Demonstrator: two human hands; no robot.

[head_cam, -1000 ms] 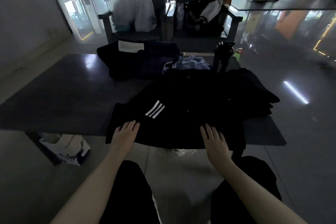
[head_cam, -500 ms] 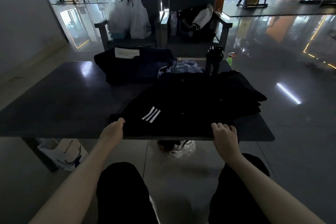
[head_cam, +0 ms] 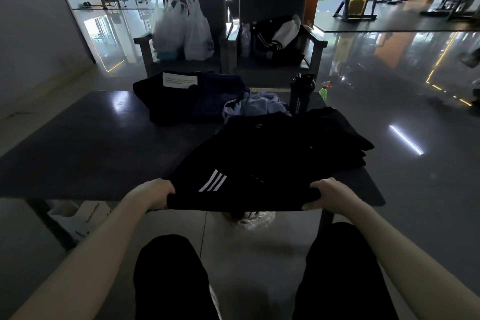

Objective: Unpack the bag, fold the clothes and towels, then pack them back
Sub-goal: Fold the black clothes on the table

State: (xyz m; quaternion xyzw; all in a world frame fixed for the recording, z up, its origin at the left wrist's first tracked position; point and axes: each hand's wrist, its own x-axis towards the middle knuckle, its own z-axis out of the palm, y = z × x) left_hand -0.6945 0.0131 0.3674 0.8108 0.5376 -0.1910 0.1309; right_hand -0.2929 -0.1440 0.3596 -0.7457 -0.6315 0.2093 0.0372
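A black garment with three white stripes (head_cam: 259,163) lies spread on the right half of the dark table (head_cam: 78,153). My left hand (head_cam: 153,193) grips its near left corner and my right hand (head_cam: 330,195) grips its near right corner, both at the table's front edge, lifting the hem slightly. Behind it sits a dark bag (head_cam: 187,99) with a white label, and a crumpled light blue cloth (head_cam: 257,105) lies beside the bag. More black clothing (head_cam: 345,135) is piled at the table's right edge.
A black shaker bottle (head_cam: 301,95) stands at the table's far right. Two dark chairs behind hold white plastic bags (head_cam: 181,31) and a black jacket (head_cam: 278,41). A white bag (head_cam: 78,218) and a shoe in plastic (head_cam: 252,218) lie on the floor under the table.
My hands went from lying flat on the garment to closing on its near corners at the table edge. The hem is now pinched and raised a little.
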